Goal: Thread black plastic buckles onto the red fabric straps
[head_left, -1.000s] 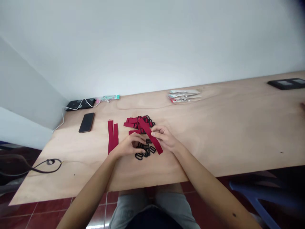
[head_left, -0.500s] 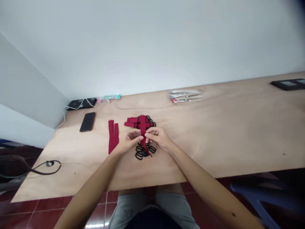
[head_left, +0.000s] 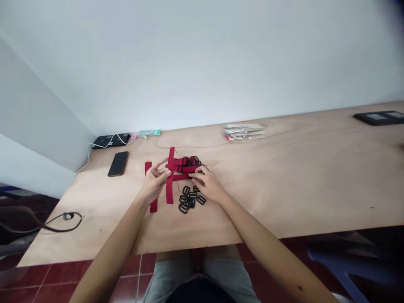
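My left hand pinches a red fabric strip that hangs upright between thumb and fingers. Beside it, my right hand has its fingertips closed at the right end of another red strip, which lies at the front of the pile. That pile holds several red strips with black slider buckles at their right ends. In front of my right hand lie several loose black buckles. One more red strip rests on the table, partly hidden by my left hand.
On the wooden table a phone and a black box with a white cable lie at the left. Stacked packets sit near the wall, and a black item at far right. A black cable crosses the left edge.
My left hand has moved left and now holds a single strip upright, away from the buckles. My right hand has shifted onto a strip at the front of the pile.
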The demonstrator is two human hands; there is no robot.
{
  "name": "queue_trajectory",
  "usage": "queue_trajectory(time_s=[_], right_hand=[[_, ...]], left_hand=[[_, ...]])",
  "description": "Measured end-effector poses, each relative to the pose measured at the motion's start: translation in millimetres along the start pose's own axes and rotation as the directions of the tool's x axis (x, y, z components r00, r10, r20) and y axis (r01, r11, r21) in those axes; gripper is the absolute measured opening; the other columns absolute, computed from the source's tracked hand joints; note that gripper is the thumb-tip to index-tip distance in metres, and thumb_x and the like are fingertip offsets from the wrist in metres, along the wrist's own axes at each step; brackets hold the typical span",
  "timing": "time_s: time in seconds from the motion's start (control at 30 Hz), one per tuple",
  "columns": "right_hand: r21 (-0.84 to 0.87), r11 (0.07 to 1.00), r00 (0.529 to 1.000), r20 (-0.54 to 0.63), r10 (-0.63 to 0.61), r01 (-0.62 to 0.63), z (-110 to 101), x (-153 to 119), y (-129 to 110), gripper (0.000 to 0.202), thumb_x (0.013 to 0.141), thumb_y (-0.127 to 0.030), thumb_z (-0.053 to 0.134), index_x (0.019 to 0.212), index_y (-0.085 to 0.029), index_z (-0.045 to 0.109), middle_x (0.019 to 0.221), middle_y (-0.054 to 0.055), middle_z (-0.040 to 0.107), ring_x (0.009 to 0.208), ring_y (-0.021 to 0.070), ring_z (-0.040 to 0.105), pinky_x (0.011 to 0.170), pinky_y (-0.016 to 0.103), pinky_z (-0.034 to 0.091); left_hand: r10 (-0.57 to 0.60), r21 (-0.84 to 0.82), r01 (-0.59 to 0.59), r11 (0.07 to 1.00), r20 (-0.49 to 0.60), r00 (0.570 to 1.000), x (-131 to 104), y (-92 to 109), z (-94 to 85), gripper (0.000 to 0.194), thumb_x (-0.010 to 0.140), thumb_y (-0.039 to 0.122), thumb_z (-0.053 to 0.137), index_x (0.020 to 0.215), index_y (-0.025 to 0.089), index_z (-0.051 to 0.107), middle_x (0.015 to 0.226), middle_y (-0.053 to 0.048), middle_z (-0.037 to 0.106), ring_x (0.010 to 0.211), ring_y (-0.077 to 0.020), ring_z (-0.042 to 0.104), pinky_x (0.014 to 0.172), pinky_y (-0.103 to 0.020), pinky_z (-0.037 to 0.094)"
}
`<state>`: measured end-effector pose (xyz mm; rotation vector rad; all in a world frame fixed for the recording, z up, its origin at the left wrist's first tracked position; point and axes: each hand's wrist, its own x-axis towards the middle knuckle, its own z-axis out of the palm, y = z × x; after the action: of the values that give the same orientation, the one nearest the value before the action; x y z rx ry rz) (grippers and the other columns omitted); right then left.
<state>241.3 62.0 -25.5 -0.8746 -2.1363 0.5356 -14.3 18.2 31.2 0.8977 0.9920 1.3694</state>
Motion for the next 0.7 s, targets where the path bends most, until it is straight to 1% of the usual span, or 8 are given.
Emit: queue_trajectory(time_s=[0.1, 0.17, 0.23, 0.3, 0.37, 0.47, 0.57, 0.7], right_hand=[[-0.049, 0.998, 0.999, -0.016, -0.029, 0.028, 2, -1, -3, 0.019, 0.102, -0.02, 0.066, 0.108, -0.024, 0.084, 0.11, 0.011, 0.068, 0.107, 0.0293, 0.057, 0.098, 0.049, 0.054], [-0.047, 0.998, 0.998, -0.043, -0.04, 0.038, 3, 0, -3, 0.018, 0.101, -0.019, 0.067, 0.104, -0.025, 0.084, 0.11, 0.011, 0.069, 0.108, 0.0294, 0.057, 0.099, 0.049, 0.054], [-0.038, 0.998, 0.997, -0.05, -0.059, 0.058, 5, 0, -3, 0.018, 0.101, -0.018, 0.067, 0.102, -0.025, 0.084, 0.114, 0.01, 0.071, 0.11, 0.0299, 0.058, 0.1, 0.05, 0.054], [-0.028, 0.996, 0.996, -0.047, -0.081, 0.08, 7, 0, -1, 0.019, 0.101, -0.018, 0.066, 0.102, -0.025, 0.083, 0.118, 0.01, 0.074, 0.111, 0.0304, 0.059, 0.1, 0.052, 0.054], [-0.016, 0.996, 0.995, -0.05, -0.092, 0.091, 8, 0, 1, 0.02, 0.101, -0.016, 0.066, 0.103, -0.025, 0.083, 0.119, 0.01, 0.076, 0.11, 0.0301, 0.062, 0.1, 0.053, 0.055], [0.002, 0.997, 0.995, -0.061, -0.08, 0.08, 9, -1, 3, 0.02, 0.1, -0.014, 0.065, 0.102, -0.023, 0.083, 0.121, 0.011, 0.078, 0.11, 0.0301, 0.066, 0.103, 0.056, 0.054], [0.031, 0.997, 0.997, -0.045, -0.063, 0.064, 9, -2, 3, 0.018, 0.099, -0.015, 0.066, 0.101, -0.022, 0.082, 0.126, 0.012, 0.078, 0.115, 0.0305, 0.069, 0.107, 0.057, 0.054], [0.072, 0.996, 0.999, -0.022, -0.046, 0.047, 7, -1, 2, 0.012, 0.099, -0.016, 0.069, 0.099, -0.021, 0.08, 0.121, 0.012, 0.08, 0.11, 0.0293, 0.071, 0.102, 0.053, 0.056]], left_hand=[[0.056, 0.237, -0.048, 0.97, -0.027, 0.998, -10, 23, -25.6, 0.073, 0.079, 0.036, 0.095, 0.14, 0.02, 0.06, 0.075, 0.003, 0.071, 0.058, -0.0072, 0.057, 0.054, -0.016, 0.041], [0.067, 0.407, -0.046, 0.912, -0.039, 0.997, -17, 29, -45.2, 0.067, 0.078, 0.039, 0.094, 0.133, 0.021, 0.059, 0.082, -0.001, 0.076, 0.068, -0.0141, 0.067, 0.06, -0.021, 0.048], [0.061, 0.524, -0.021, 0.851, -0.061, 0.996, -22, 27, -63.2, 0.059, 0.079, 0.043, 0.092, 0.123, 0.022, 0.058, 0.083, -0.003, 0.078, 0.07, -0.0185, 0.07, 0.064, -0.026, 0.053], [0.102, 0.668, -0.032, 0.744, -0.066, 0.993, -25, 18, -76.4, 0.049, 0.08, 0.044, 0.088, 0.114, 0.023, 0.058, 0.082, -0.003, 0.076, 0.068, -0.0195, 0.068, 0.063, -0.028, 0.052], [0.204, 0.813, -0.081, 0.577, -0.047, 0.978, -26, 9, -82.3, 0.037, 0.082, 0.041, 0.084, 0.105, 0.022, 0.062, 0.088, -0.004, 0.075, 0.069, -0.0185, 0.066, 0.065, -0.03, 0.051], [0.314, 0.909, -0.131, 0.395, 0.001, 0.949, -25, 4, -75.4, 0.021, 0.089, 0.038, 0.075, 0.098, 0.022, 0.065, 0.091, -0.003, 0.072, 0.068, -0.0172, 0.062, 0.067, -0.031, 0.05], [0.325, 0.911, -0.199, 0.362, 0.076, 0.943, -18, 6, -52.8, 0.016, 0.095, 0.037, 0.067, 0.098, 0.022, 0.068, 0.088, -0.004, 0.073, 0.073, -0.02, 0.064, 0.071, -0.032, 0.05], [0.111, 0.873, -0.27, 0.405, 0.246, 0.963, 0, -1, -15.8, 0.021, 0.1, 0.038, 0.063, 0.102, 0.021, 0.076, 0.09, -0.008, 0.077, 0.078, -0.0233, 0.069, 0.072, -0.033, 0.051]])
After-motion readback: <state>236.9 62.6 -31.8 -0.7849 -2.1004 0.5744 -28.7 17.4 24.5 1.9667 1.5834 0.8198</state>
